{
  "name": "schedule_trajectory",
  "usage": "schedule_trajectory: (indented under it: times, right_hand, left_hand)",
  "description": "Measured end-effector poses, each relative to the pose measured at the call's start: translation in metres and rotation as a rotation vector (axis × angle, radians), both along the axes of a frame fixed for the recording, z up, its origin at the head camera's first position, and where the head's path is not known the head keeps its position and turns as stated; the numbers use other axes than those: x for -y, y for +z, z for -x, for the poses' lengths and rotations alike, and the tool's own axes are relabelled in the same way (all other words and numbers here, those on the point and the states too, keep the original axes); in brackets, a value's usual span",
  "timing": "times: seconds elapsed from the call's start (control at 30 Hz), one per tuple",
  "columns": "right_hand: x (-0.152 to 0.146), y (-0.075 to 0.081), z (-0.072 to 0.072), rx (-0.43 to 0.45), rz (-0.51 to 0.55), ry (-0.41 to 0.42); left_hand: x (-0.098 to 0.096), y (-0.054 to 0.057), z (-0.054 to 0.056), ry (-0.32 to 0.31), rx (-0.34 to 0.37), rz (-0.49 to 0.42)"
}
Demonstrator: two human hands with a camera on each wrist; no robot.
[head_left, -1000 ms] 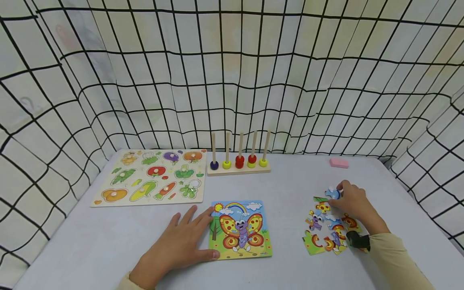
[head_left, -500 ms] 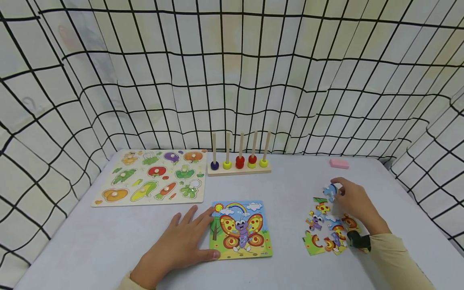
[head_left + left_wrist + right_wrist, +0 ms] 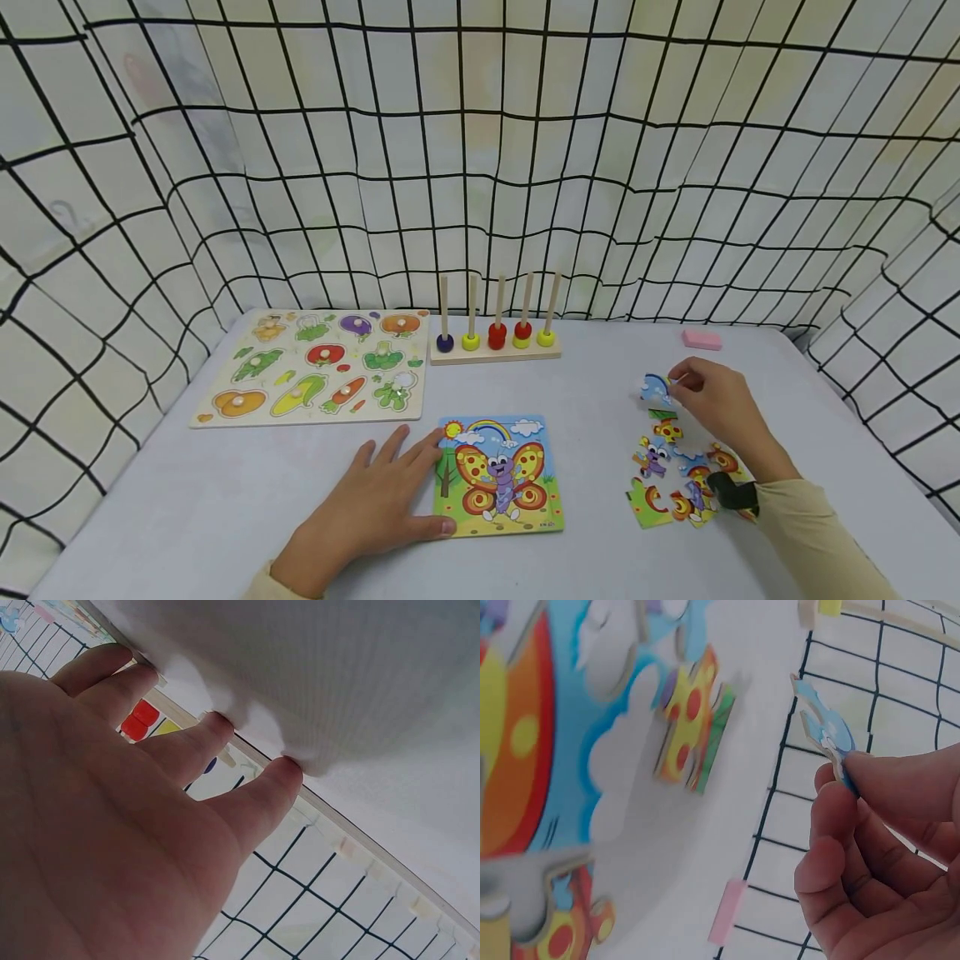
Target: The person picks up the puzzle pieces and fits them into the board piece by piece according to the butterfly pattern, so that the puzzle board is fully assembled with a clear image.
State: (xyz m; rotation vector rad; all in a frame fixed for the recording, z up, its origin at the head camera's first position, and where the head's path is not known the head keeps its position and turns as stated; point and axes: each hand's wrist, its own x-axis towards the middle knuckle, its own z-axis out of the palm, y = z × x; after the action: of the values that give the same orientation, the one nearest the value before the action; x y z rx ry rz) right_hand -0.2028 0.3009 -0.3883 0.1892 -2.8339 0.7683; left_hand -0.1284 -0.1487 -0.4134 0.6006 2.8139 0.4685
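Between thumb and fingers my right hand (image 3: 720,408) pinches a blue jigsaw piece (image 3: 656,388) with part of a rainbow on it. In the right wrist view this piece (image 3: 829,731) is seen nearly edge-on above the table. Loose jigsaw pieces (image 3: 652,458) lie below that hand, some partly covered by the wrist strap. A square butterfly picture board (image 3: 498,475) lies in the middle of the table. My left hand (image 3: 375,492) rests flat with fingers spread, its thumb and index fingertips touching the board's left edge. In the left wrist view the hand's (image 3: 112,817) fingers are extended.
A vegetable knob puzzle board (image 3: 315,367) lies at the back left. Beside it stands a peg counter (image 3: 495,350) with coloured beads on upright pegs. A pink block (image 3: 701,338) sits at the back right. Black netting (image 3: 480,175) rises around the table.
My right hand has moved left and slightly away from me, carrying the blue jigsaw piece off the right of the pile. The left hand has stayed in place at the board.
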Motion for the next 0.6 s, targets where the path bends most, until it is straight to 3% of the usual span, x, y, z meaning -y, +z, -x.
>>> schedule_trajectory:
  times: [0.4, 0.6]
  right_hand:
    - [0.033, 0.005, 0.002, 0.123, 0.166, 0.144]
    - [0.053, 0.005, 0.003, 0.145, 0.179, 0.197]
  left_hand:
    - [0.000, 0.000, 0.001, -0.004, -0.003, 0.005]
    - [0.000, 0.001, 0.000, 0.002, -0.007, -0.003]
